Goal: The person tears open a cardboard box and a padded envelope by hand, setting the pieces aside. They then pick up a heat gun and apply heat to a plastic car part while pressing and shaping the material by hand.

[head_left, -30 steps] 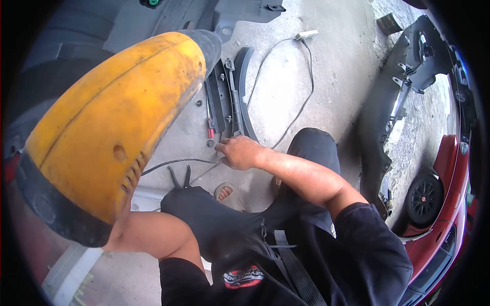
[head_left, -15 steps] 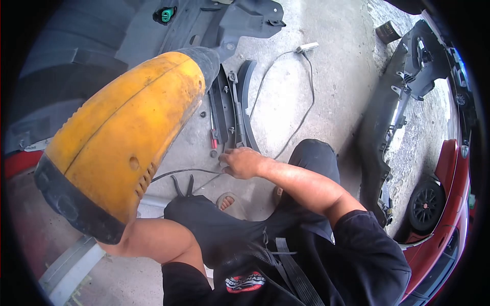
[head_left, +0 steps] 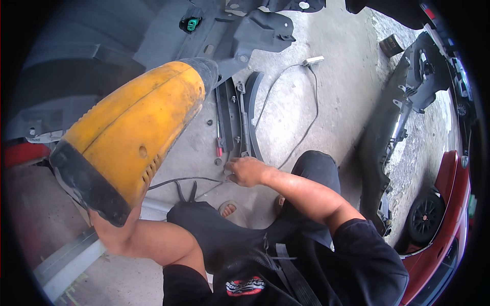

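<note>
Left hand [head_left: 131, 219] was clamped on a yellow-and-black power tool [head_left: 135, 120], its fingers mostly hidden behind the casing. The tool was raised ahead of that hand, nose pointing up and away to the right. The nose overlapped the edge of a dark grey panel [head_left: 168, 38] in the view; contact or a gap could not be told.

Right hand [head_left: 247, 171] was low over the floor, fingers loosely curled and close together; whether they gripped anything could not be told. Just beyond it lay the near ends of several black trim strips [head_left: 235, 112], running away from the hand, with a curved strip [head_left: 253, 92] along their right edge. Just beyond and left of the right hand: a red-handled screwdriver [head_left: 219, 151] and a small round black piece [head_left: 218, 161]. A black cable [head_left: 178, 180] ran leftward from near its fingertips; pliers [head_left: 186, 192] stood handles-up in the view, left and nearer the body.

Room about the right hand: tight ahead, where the strip ends sat, and on the body side, where the knees framed it. Wider on its far right, where the concrete floor [head_left: 342, 92] stretched from the curved strip to the edge of a large black bumper [head_left: 375, 135]. Only a thin grey cord [head_left: 314, 102] and its pale block [head_left: 313, 60] broke that stretch.
</note>
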Available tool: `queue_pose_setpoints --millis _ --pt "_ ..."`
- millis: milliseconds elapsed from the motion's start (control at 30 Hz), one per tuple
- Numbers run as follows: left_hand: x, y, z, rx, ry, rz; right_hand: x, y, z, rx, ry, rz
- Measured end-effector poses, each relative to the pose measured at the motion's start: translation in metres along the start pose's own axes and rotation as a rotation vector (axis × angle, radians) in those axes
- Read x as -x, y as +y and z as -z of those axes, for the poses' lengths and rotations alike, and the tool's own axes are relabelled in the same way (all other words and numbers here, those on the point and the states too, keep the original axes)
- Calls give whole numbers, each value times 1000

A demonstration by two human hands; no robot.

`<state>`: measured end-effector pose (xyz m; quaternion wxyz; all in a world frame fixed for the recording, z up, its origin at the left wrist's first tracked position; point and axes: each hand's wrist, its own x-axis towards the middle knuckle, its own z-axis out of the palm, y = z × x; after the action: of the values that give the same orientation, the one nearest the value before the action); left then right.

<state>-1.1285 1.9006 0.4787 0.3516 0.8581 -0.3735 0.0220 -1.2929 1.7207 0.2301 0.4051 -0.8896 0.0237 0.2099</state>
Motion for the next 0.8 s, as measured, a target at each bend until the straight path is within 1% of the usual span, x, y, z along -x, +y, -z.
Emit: queue_pose_setpoints --millis 33,100,133,200,333,400,433,500,533,600,733,800 --pt "-4 5 -1 1 4 -1 -1 2 -3 -8 7 4" --pt "-19 23 -11 76 -81 73 -2 3 -5 -13 15 9" --pt "-24 26 -16 77 -80 72 -2 3 -5 -18 19 7" --pt "-33 31 -26 260 -104 53 -2 2 -4 -19 24 5" --pt "-41 29 -40 274 -124 58 -1 0 -4 -46 21 4" --pt "-42 23 -44 119 -130 -93 -1 1 -6 -58 34 13" --pt "-43 22 -46 120 -130 -95 -1 2 -7 -61 44 21" --pt "-44 21 -51 -22 -99 -262 -1 2 -8 -63 59 27" --pt "-43 20 -54 -20 -99 -264 -1 3 -7 -64 57 29" --pt "-42 20 -59 147 -39 -127 0 3 -7 -65 56 30" --pt "-41 28 -54 133 -22 -66 2 4 -7 -60 71 40" --pt "-41 36 -48 254 -58 -31 3 5 -7 -63 74 40"
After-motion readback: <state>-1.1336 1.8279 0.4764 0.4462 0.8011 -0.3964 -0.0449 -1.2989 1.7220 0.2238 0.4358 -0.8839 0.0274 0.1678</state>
